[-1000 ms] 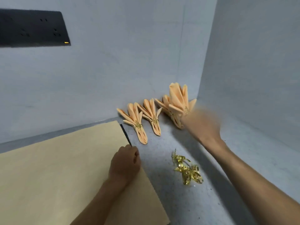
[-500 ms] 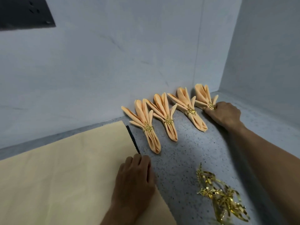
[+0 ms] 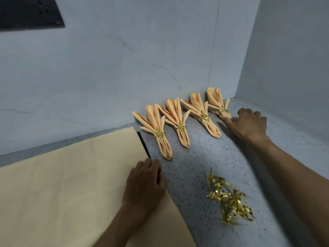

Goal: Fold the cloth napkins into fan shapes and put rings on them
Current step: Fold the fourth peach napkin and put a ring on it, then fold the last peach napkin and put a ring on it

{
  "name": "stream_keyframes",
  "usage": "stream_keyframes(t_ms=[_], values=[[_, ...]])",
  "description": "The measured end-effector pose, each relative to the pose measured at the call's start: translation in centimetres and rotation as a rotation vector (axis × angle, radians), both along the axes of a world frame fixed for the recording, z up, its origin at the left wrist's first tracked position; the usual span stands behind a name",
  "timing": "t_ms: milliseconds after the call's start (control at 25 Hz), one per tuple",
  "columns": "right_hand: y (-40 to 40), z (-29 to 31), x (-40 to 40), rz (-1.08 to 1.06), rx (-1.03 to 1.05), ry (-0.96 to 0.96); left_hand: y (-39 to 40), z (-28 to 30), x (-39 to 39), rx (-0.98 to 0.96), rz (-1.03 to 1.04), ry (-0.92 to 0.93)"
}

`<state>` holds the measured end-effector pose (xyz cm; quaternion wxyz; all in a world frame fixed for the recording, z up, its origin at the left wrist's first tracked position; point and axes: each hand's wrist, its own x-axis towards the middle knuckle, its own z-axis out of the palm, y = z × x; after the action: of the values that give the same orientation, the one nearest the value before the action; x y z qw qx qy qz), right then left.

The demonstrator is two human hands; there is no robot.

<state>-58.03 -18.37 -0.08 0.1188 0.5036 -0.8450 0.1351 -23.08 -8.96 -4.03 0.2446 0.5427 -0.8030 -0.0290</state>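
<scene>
Several peach fan-folded napkins, each with a gold leaf ring, lie in a row against the back wall, from the leftmost (image 3: 156, 122) to the rightmost (image 3: 214, 100). My right hand (image 3: 249, 123) is spread with relaxed fingers; its index fingertip touches the lower end of the rightmost napkin. A large flat cream napkin (image 3: 71, 184) covers the counter at the left. My left hand (image 3: 144, 182) rests on its right edge, with fingers curled over that edge. A loose pile of gold rings (image 3: 229, 200) lies on the counter under my right forearm.
The speckled grey counter (image 3: 195, 157) ends in a corner of grey walls at the back and right. A black serrated strip (image 3: 143, 145) runs along the flat napkin's right edge. A black panel (image 3: 26, 13) hangs on the wall at the upper left.
My right hand carried the ringed napkin to the right end of the row, set it down, and has loosened its grip. My left hand stayed on the flat napkin's edge.
</scene>
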Motion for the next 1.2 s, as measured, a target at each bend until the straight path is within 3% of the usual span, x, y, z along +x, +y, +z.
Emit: stream_keyframes(t_ms=[240,440,560,680,800,920,1040,1120,1200], values=[[12.8,4.3,8.6,0.309,-0.016,0.090,2.5,1.7,1.6,0.136,-0.054,0.191],[21.9,3.9,19.7,0.673,0.006,-0.060,11.1,2.6,8.0,0.127,-0.088,0.207],[27.1,0.5,26.2,0.975,0.124,-0.215,16.9,2.4,14.6,0.141,-0.066,0.052],[30.6,-3.0,29.9,1.186,0.107,-0.161,21.9,2.1,21.1,0.316,-0.118,-0.034],[30.7,-3.3,30.3,1.180,0.050,-0.180,24.1,2.5,24.2,0.356,-0.082,-0.018],[30.6,-3.0,30.3,1.203,0.090,-0.072,24.6,2.9,24.3,0.287,-0.047,-0.109],[31.1,-1.4,30.2,1.193,0.199,-0.136,24.6,2.6,23.8,0.183,0.016,-0.174],[31.3,-0.8,30.1,1.174,0.242,-0.186,24.3,2.5,23.6,0.138,0.103,-0.095],[31.0,-0.8,30.1,1.118,0.174,-0.065,24.1,3.0,23.6,0.131,0.139,0.000]])
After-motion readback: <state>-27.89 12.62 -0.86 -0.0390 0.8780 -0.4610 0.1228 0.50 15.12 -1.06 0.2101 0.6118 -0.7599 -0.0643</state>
